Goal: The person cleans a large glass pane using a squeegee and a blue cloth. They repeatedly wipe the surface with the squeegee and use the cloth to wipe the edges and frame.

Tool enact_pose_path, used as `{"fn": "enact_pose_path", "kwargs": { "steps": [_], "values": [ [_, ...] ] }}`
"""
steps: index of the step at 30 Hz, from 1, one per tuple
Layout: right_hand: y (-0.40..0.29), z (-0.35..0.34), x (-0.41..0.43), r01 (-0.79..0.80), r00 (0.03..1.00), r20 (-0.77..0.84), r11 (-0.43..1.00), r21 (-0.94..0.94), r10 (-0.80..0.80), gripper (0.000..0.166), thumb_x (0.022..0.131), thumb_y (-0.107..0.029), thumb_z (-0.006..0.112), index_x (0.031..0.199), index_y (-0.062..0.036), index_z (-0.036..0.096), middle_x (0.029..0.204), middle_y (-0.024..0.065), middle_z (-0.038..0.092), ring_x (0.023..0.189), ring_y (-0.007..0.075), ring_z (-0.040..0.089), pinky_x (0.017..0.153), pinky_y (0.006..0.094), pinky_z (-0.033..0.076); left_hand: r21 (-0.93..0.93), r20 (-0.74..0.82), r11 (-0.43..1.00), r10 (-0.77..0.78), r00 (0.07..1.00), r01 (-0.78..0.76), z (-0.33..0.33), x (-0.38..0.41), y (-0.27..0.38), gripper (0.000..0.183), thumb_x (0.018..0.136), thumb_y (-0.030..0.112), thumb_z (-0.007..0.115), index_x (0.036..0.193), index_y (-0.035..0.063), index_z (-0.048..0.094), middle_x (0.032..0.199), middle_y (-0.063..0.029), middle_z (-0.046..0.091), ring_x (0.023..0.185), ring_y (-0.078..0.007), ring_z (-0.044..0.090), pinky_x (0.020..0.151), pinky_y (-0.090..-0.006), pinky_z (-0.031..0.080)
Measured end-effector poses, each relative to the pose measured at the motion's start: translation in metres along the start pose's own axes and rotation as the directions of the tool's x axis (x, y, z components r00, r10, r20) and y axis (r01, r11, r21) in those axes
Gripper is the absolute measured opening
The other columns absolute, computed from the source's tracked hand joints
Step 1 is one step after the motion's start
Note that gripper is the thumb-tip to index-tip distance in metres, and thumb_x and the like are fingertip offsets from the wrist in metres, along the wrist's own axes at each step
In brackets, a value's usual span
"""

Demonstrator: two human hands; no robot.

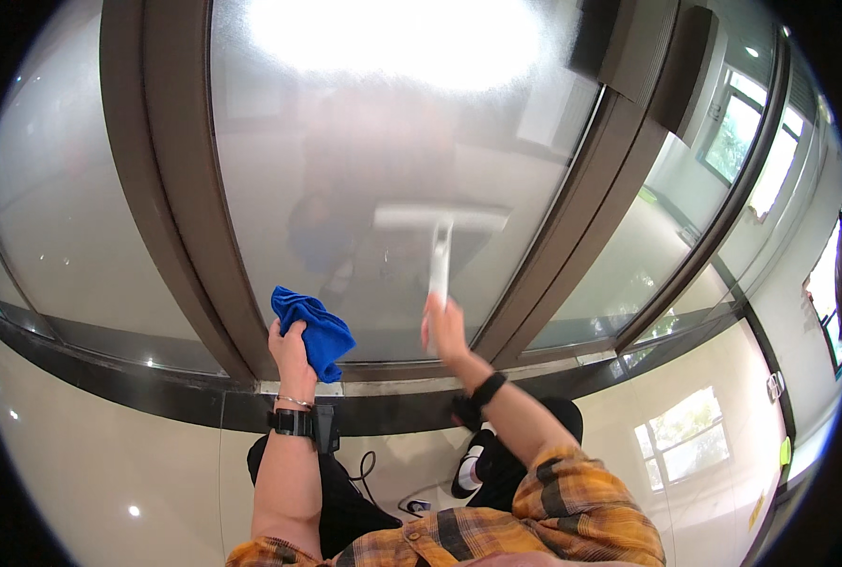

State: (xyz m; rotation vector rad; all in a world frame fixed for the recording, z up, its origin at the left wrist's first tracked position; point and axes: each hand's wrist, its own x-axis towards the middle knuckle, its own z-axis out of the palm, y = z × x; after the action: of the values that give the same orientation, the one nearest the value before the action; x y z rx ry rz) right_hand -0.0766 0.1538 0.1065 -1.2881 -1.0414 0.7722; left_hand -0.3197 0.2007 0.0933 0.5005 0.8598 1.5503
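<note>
My left hand (293, 354) grips a folded blue cloth (316, 333) in front of the lower left part of a glass door panel (392, 156). In my right hand (447, 333) is the handle of a white window squeegee (440, 244); its wide head lies across the glass, slightly blurred. The panel looks hazy, with a bright glare at its top and a faint reflection in it. I cannot tell whether the blade touches the glass.
Brown metal frame posts (173, 191) flank the panel, with further glass panes at both sides. A dark stone threshold (385, 414) runs along the bottom. A black cable (367, 468) lies on the glossy tiled floor (130, 453) between my legs.
</note>
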Motion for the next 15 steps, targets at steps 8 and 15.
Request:
{"fn": "enact_pose_path", "kwargs": {
  "steps": [8, 15],
  "values": [
    [-0.176, -0.015, 0.091, 0.227, 0.972, -0.073, 0.97, 0.087, -0.221, 0.047, 0.095, -0.05, 0.045, 0.085, -0.004, 0.047, 0.057, 0.0044, 0.049, 0.045, 0.0144, 0.049, 0.04, 0.0291, 0.041, 0.019, 0.016, 1.0, -0.006, 1.0, 0.006, 0.004, 0.001, -0.002, 0.032, 0.082, -0.001, 0.056, 0.114, -0.0001, 0.052, 0.099, -0.0098, 0.06, 0.082, -0.0198, 0.061, 0.069, -0.0332, 0.054],
    [0.047, 0.003, 0.007, 0.012, 0.999, -0.048, 1.0, -0.027, -0.013, 0.043, 0.096, -0.044, 0.049, 0.077, -0.0053, 0.047, 0.05, 0.0026, 0.047, 0.039, 0.0115, 0.048, 0.036, 0.0283, 0.036, 0.014, 0.032, 1.0, -0.026, 0.999, 0.026, 0.008, 0.001, -0.006, 0.036, 0.081, -0.001, 0.057, 0.117, -0.0004, 0.051, 0.101, -0.0107, 0.061, 0.084, -0.0203, 0.061, 0.072, -0.0342, 0.054]
  ]
}}
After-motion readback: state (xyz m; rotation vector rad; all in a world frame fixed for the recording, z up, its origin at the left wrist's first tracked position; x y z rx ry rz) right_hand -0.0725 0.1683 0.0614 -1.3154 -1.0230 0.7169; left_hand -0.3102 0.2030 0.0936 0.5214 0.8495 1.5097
